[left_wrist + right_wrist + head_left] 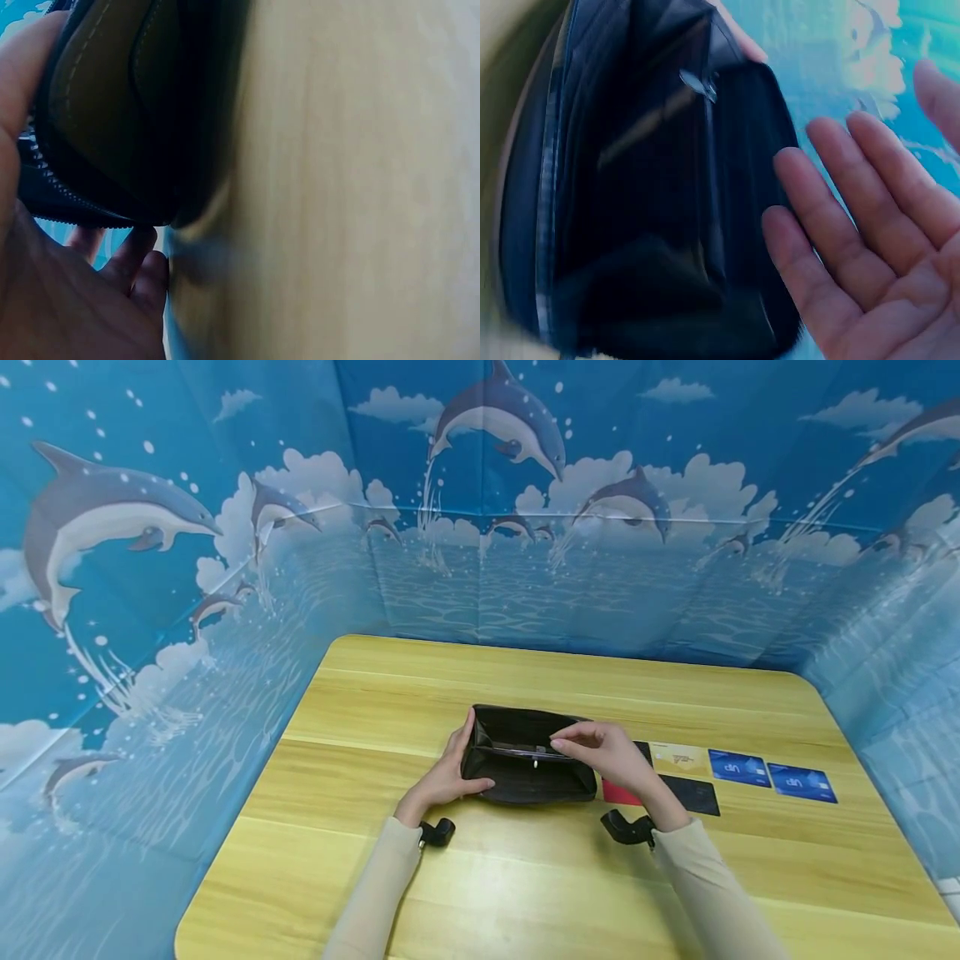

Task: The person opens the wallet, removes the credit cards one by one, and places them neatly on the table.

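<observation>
A black zip-around wallet [525, 791] stands spread open on the wooden table, its inner pockets facing up. My left hand [448, 774] grips the wallet's left end, thumb at the near edge and fingers along the far side. Over the wallet's right half hovers my right hand [613, 755], with thumb and forefinger close together in the head view. In the right wrist view its fingers [829, 199] are extended beside the wallet with nothing in them. A silver zip pull [695, 82] lies on the middle divider. The left wrist view shows the zip teeth [49, 169] near my left palm.
Right of the wallet lie several cards: a gold card [678, 759], two blue cards [738, 768], a black card [692, 795] and a red card [619, 793], partly covered by my right arm. Blue dolphin-print curtains [480, 585] hang behind the wooden table [300, 860].
</observation>
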The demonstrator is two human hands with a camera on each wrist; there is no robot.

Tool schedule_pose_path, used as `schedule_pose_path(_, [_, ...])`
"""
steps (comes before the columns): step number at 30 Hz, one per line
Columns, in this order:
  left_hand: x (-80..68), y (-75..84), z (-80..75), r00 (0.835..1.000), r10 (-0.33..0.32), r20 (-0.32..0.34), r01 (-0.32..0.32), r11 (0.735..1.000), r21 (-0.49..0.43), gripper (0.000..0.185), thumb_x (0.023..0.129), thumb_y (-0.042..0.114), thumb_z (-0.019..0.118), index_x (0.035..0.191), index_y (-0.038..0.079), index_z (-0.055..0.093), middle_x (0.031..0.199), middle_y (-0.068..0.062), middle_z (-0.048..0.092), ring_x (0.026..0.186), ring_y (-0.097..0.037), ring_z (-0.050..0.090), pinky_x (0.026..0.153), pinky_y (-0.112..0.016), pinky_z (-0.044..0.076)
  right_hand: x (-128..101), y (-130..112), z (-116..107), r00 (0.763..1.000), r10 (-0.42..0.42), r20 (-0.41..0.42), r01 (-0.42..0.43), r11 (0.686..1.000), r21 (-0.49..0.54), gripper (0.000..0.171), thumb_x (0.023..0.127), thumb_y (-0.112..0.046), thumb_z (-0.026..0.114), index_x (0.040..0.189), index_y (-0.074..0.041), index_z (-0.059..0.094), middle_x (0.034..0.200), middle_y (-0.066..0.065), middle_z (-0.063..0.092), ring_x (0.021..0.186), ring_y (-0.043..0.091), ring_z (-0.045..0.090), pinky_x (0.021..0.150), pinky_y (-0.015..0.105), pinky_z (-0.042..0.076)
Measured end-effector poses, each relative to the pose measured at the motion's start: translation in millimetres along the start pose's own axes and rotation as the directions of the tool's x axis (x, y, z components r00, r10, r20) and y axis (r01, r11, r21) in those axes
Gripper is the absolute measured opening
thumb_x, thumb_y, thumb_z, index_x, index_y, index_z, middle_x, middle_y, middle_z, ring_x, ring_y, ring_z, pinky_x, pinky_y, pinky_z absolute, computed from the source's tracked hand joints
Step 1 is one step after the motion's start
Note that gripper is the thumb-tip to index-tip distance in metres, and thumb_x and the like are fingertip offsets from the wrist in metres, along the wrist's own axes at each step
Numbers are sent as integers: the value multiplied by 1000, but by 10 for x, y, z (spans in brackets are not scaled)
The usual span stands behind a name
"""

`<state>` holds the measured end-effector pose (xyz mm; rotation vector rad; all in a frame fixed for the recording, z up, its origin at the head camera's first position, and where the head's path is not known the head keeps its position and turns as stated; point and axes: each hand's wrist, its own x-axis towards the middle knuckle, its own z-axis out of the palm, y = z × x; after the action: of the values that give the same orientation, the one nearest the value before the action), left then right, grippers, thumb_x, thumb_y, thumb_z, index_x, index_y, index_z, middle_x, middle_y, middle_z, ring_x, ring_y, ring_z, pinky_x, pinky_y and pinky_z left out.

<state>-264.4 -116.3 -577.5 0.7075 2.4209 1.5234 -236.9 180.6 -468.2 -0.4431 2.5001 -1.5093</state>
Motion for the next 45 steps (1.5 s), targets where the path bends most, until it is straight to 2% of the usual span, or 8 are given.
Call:
schedule_pose_path(4, [2, 7, 5, 1000, -16, -3, 16, 1000, 12, 115, 80, 31, 78, 147, 46, -15, 156, -2, 2, 140, -26, 11, 105, -54, 23, 155, -20, 159, 993, -52, 101, 58, 997, -53, 44, 91, -47, 59, 118, -12, 69, 113, -3, 65, 103, 16, 60, 85, 41, 48])
schedule_pose_path(8, [-17, 56, 3, 1000, -3, -2, 3, 1000, -1, 115, 82, 24, 77, 148, 42, -15, 155, -6, 3, 140, -28, 10, 106, -55, 21, 285, -16, 281, 981, -93, 170, 116, 985, -131, 46, 96, -44, 53, 122, -8, 66, 110, -1, 66, 94, 18, 61, 79, 38, 48])
schedule_pose_path(11, [-61, 212, -39, 1000, 21, 7, -20, 1000, -19, 113, 83, 17, 75, 150, 32, -14, 155, -13, 2, 140, -33, 9, 105, -58, 21, 364, -10, 357, 976, -85, 199, 123, 975, -185, 46, 96, -43, 52, 122, -7, 66, 106, 1, 67, 85, 20, 61, 74, 36, 48])
schedule_pose_path(15, [-86, 330, -76, 999, 34, 17, -33, 999, -21, 110, 85, 17, 74, 152, 27, -13, 154, -17, 3, 139, -37, 10, 104, -59, 22, 428, 0, 439, 976, -46, 213, 97, 967, -236, 45, 95, -42, 55, 121, -7, 66, 110, 2, 67, 91, 18, 63, 77, 37, 50])
schedule_pose_path(20, [-13, 69, -9, 1000, 22, 0, -22, 1000, -15, 111, 83, 27, 75, 148, 42, -14, 155, -7, 3, 140, -30, 10, 104, -57, 23, 461, 29, 493, 980, -23, 200, 76, 963, -260, 40, 90, -37, 64, 118, -7, 68, 111, 4, 67, 98, 18, 62, 81, 38, 49])
schedule_pose_path(27, [-106, 408, -114, 999, 23, 34, -22, 1000, -21, 110, 84, 16, 74, 152, 26, -12, 154, -17, 5, 139, -35, 13, 106, -54, 22, 490, 75, 519, 989, -20, 147, 60, 961, -271, 31, 83, -23, 75, 110, -9, 72, 107, 2, 68, 101, 21, 60, 82, 40, 48])
schedule_pose_path(35, [-121, 414, -121, 999, 14, 42, -13, 1000, -20, 109, 85, 17, 74, 152, 25, -13, 154, -17, 4, 139, -35, 12, 106, -55, 22, 493, 90, 537, 995, -47, 87, 67, 967, -246, 21, 81, -17, 77, 102, -10, 75, 95, -2, 71, 91, 17, 63, 76, 37, 50])
schedule_pose_path(45, [-119, 420, -128, 999, 14, 44, -13, 1000, -20, 110, 85, 18, 74, 151, 25, -13, 154, -16, 4, 139, -34, 11, 106, -55, 22, 477, 84, 565, 996, -93, 20, 95, 983, -158, 19, 79, -11, 78, 97, -5, 75, 84, -2, 70, 77, 11, 66, 70, 33, 53])
